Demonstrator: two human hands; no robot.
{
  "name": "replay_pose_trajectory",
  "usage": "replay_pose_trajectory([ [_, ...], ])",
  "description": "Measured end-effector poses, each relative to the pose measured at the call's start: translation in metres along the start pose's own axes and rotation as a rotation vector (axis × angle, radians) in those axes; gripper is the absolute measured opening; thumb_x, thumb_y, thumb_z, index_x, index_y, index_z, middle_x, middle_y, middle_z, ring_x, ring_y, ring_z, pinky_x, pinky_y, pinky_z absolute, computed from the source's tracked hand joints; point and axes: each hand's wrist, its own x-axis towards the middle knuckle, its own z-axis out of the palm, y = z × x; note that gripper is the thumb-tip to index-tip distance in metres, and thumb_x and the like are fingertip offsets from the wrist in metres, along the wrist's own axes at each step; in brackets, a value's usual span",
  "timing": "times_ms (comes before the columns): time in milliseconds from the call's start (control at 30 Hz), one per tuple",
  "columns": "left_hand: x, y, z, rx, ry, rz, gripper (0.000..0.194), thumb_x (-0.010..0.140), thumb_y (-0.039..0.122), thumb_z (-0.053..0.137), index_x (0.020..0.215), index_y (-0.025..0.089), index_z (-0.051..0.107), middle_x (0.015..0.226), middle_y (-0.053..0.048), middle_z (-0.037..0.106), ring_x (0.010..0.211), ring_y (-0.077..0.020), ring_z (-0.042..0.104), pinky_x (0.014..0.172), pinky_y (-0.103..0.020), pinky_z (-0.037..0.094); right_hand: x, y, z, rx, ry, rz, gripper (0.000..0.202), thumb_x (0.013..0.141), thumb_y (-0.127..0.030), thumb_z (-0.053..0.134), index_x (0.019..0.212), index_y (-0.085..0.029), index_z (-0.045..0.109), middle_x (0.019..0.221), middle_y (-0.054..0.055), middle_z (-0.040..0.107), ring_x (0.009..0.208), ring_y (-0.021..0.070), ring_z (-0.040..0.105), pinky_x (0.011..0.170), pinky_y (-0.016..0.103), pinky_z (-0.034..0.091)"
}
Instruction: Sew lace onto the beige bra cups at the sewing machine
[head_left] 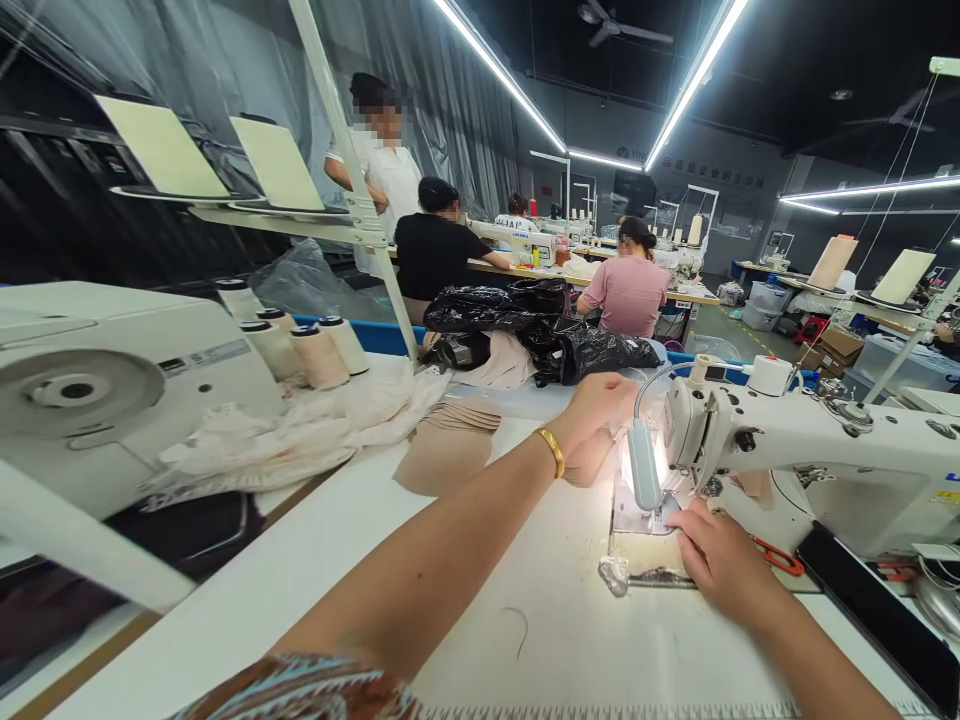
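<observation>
My left hand (600,405) reaches across the table to the left of the sewing machine (810,440), a gold bracelet (551,452) on its wrist. Its fingers are bent together at a beige fabric piece (589,462); lamp glare hides part of their grip. My right hand (724,555) rests by the machine's metal needle plate (634,517), fingers stretched towards the needle area and fingertips touching the plate. Nothing shows between them. A small grey lamp (643,465) on a bendy neck lights this spot. Fanned beige cut panels (450,445) lie left of my left hand.
Right of my right hand lie red-handled snips (780,556) and a long black object (877,610). Black plastic bags (540,330) sit behind the table. Thread cones (319,355), pale fabric (300,430) and another machine (127,360) stand left. Several people work beyond.
</observation>
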Motion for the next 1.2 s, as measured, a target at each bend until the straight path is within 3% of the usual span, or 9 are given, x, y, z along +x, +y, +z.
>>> replay_pose_trajectory([
  [133,0.014,0.029,-0.042,0.006,0.305,0.062,0.032,0.086,0.05,0.058,0.077,0.019,0.06,0.071,0.001,0.054,0.067,-0.0157,0.05,0.063,-0.028,0.039,0.0,0.0,0.0,0.015,-0.017,0.015,0.028,0.102,-0.015,0.038,0.112,-0.023,0.063,0.096,0.007,0.067,0.077,0.0228,0.059,0.07,0.037,0.046],
  [233,-0.01,0.043,-0.064,0.147,0.405,0.233,0.018,0.084,0.038,0.067,0.084,0.02,0.063,0.082,-0.001,0.059,0.078,-0.0171,0.053,0.075,-0.029,0.041,0.001,-0.001,0.0,0.032,-0.003,0.002,0.027,0.102,-0.014,0.039,0.11,-0.022,0.063,0.097,0.007,0.067,0.076,0.0212,0.058,0.07,0.036,0.045],
  [300,-0.042,0.041,-0.063,0.413,0.243,0.461,0.014,0.091,0.03,0.062,0.082,0.019,0.061,0.079,-0.001,0.057,0.074,-0.0171,0.05,0.074,-0.031,0.04,0.002,-0.001,0.0,0.029,0.013,-0.006,0.026,0.101,-0.014,0.04,0.108,-0.022,0.063,0.095,0.007,0.067,0.075,0.0211,0.057,0.069,0.035,0.043],
  [333,-0.06,0.037,-0.059,0.53,0.056,0.555,0.017,0.096,0.025,0.055,0.08,0.019,0.059,0.075,-0.001,0.055,0.071,-0.017,0.048,0.07,-0.031,0.038,0.002,-0.001,0.001,0.026,0.019,-0.006,0.025,0.101,-0.014,0.04,0.107,-0.021,0.063,0.094,0.007,0.067,0.075,0.0211,0.056,0.069,0.035,0.042],
  [433,-0.106,0.017,-0.036,0.561,-0.365,0.678,0.028,0.091,0.021,0.062,0.065,0.018,0.052,0.065,0.002,0.055,0.062,-0.0136,0.047,0.059,-0.027,0.033,0.001,0.0,0.002,0.022,0.025,0.003,0.025,0.1,-0.014,0.04,0.106,-0.022,0.064,0.09,0.006,0.065,0.075,0.0214,0.053,0.068,0.034,0.039],
  [533,-0.127,0.006,-0.018,0.583,-0.606,0.688,0.02,0.089,0.015,0.063,0.07,0.018,0.057,0.071,0.002,0.059,0.065,-0.0132,0.049,0.057,-0.026,0.031,0.001,0.0,0.003,0.02,0.026,0.015,0.025,0.1,-0.014,0.041,0.105,-0.022,0.064,0.09,0.006,0.065,0.077,0.0215,0.054,0.068,0.033,0.037],
  [800,-0.134,0.014,0.002,0.616,-0.625,0.489,0.021,0.084,0.001,0.049,0.073,0.018,0.048,0.072,0.002,0.051,0.065,-0.0124,0.045,0.055,-0.024,0.029,0.001,-0.001,0.0,0.037,-0.003,0.035,0.026,0.101,-0.016,0.041,0.107,-0.023,0.065,0.091,0.006,0.065,0.076,0.0219,0.055,0.068,0.033,0.037],
  [1000,-0.142,0.002,0.012,0.574,-0.552,0.462,0.018,0.085,0.004,0.048,0.084,0.02,0.055,0.07,0.002,0.05,0.065,-0.0139,0.046,0.058,-0.022,0.037,-0.001,0.001,0.002,0.051,-0.024,0.052,0.024,0.102,-0.017,0.04,0.104,-0.024,0.063,0.095,0.006,0.067,0.08,0.0229,0.057,0.069,0.034,0.038],
  [1200,-0.14,-0.003,0.015,0.608,-0.522,0.462,0.021,0.081,0.002,0.052,0.071,0.019,0.046,0.074,-0.001,0.055,0.067,-0.015,0.048,0.06,-0.025,0.039,-0.001,0.001,0.001,0.026,-0.02,0.051,0.022,0.102,-0.019,0.04,0.096,-0.023,0.06,0.092,0.005,0.065,0.075,0.0213,0.056,0.068,0.034,0.039],
])
